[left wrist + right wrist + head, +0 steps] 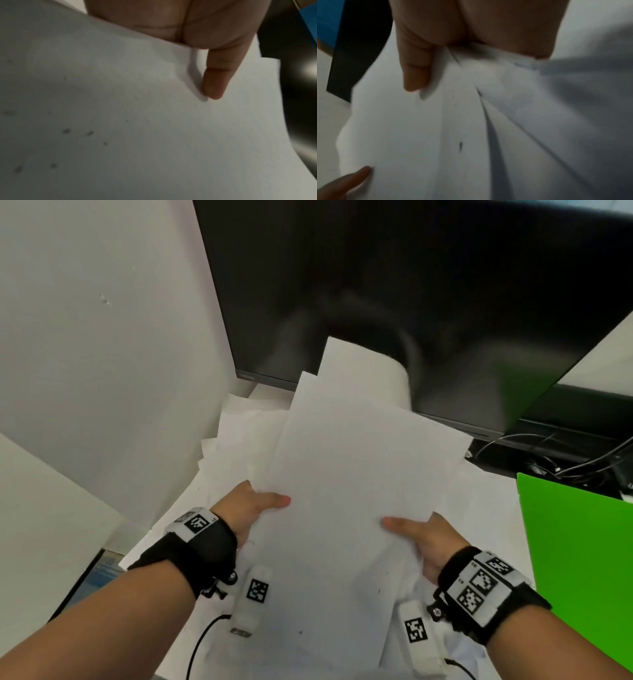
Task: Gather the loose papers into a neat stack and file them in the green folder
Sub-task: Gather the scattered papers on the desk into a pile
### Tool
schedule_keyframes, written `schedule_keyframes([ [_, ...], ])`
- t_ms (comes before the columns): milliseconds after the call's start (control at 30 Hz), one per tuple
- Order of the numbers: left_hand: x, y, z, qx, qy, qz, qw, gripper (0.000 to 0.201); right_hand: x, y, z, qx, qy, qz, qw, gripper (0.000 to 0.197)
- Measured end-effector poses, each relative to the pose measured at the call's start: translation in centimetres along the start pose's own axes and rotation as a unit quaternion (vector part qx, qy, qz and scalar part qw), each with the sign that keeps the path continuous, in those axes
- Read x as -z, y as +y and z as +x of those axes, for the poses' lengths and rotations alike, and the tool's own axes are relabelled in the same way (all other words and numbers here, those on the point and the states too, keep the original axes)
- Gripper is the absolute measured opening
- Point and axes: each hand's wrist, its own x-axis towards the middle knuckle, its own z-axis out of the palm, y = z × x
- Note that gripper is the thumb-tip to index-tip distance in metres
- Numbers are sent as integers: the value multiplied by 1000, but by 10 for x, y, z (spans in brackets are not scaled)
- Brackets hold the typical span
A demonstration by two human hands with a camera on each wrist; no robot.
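A loose, fanned bundle of white papers is lifted off the desk in front of me, sheets offset at the far end. My left hand pinches its left edge, thumb on top and fingers hidden underneath. My right hand pinches the right edge the same way, thumb on top of the papers. The sheet fills the left wrist view. The green folder lies at the right, apart from both hands.
A large dark monitor stands close behind the papers. White partition walls close off the left side. More white sheets lie on the desk beneath. Black cables run behind the folder, and a thin cable trails from my left wrist.
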Motion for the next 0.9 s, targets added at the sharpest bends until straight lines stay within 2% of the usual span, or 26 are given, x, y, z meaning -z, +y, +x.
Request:
schedule_keyframes([
  [100, -4, -2, 9, -25, 22, 93, 995, 33, 2, -2, 0, 14, 21, -15, 1000, 30],
  [133, -1, -3, 16, -36, 32, 161, 986, 33, 5, -2, 2, 14, 41, -29, 999, 28],
  [167, 5, -4, 23, -40, 70, 265, 961, 37, 9, -3, 4, 13, 59, -43, 997, 25],
  [200, 13, -5, 30, -35, 135, 384, 913, 43, 14, -2, 7, 7, 77, -61, 995, 22],
  [267, 27, -7, 36, 3, 249, 557, 793, 55, 21, 0, 14, -5, 105, -83, 991, 25],
  [300, 34, -9, 36, 35, 277, 590, 757, 59, 25, 2, 18, -14, 114, -89, 989, 30],
  [333, 39, -12, 37, 71, 284, 594, 750, 62, 26, 3, 21, -22, 119, -99, 988, 33],
  [367, 45, -13, 39, 98, 282, 584, 755, 66, 27, 5, 24, -24, 119, -109, 987, 34],
  [433, 57, -17, 44, 125, 286, 523, 793, 69, 26, 7, 28, -28, 116, -130, 984, 35],
  [500, 63, -18, 50, 88, 304, 440, 841, 58, 25, 11, 32, -27, 110, -134, 984, 35],
  [600, 63, -20, 51, 11, 268, 325, 907, 40, 21, 13, 34, -36, 88, -148, 984, 30],
  [667, 63, -22, 47, -23, 241, 199, 950, 38, 20, 12, 33, -50, 68, -144, 986, 24],
  [700, 66, -25, 47, -27, 234, 162, 958, 48, 20, 12, 33, -54, 63, -141, 987, 24],
  [767, 74, -29, 42, -1, 214, 169, 962, 72, 20, 10, 33, -50, 74, -151, 985, 32],
  [833, 79, -36, 41, 29, 165, 209, 963, 73, 19, 8, 32, -33, 106, -185, 976, 38],
  [900, 77, -39, 34, 43, 134, 268, 953, 70, 17, 2, 30, -10, 143, -248, 958, 32],
])
